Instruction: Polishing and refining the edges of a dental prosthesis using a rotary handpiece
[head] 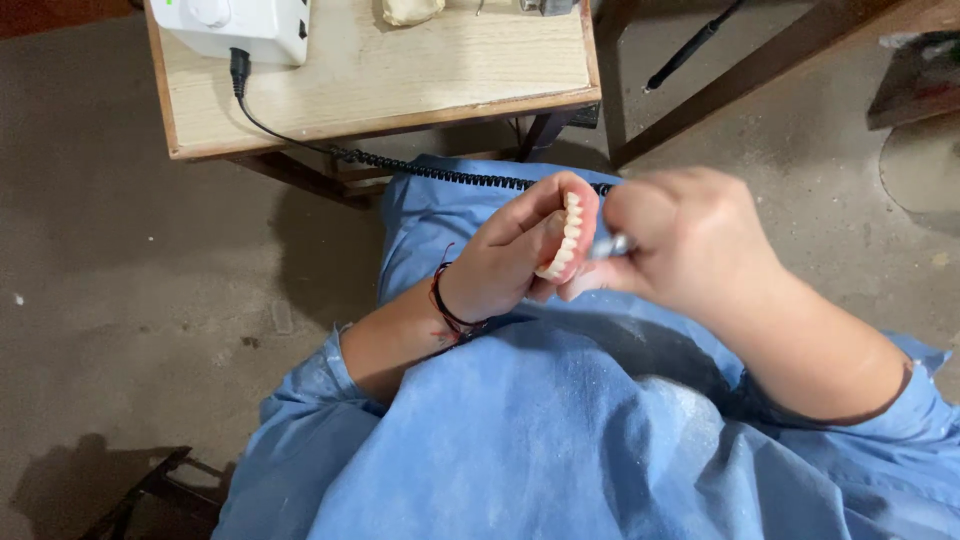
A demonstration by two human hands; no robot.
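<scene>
Both hands meet over my lap at the centre of the frame. My left hand [500,265], with a dark cord bracelet [447,310] at the wrist, curls around a denture [572,235], thumb and fingers pinching its pink base so the row of pale teeth faces right. Just to the right, my right hand [680,245] is closed in a fist-like grip around a metal handpiece [612,245]; only its silver tip shows, touching or nearly touching the denture, I cannot tell which. A black coiled cable [430,170] runs from behind my hands up and left to a white control box [235,25] on the wooden surface [400,70] at the upper left of the frame. My blue gown [520,440], dusted pale in places, fills the lower half.

The risk I see: the tip could skid off the curved acrylic and nick my left thumb or gouge a tooth, since I hold the piece in the air, unsupported. The taut cable could also tug my aim off.
</scene>
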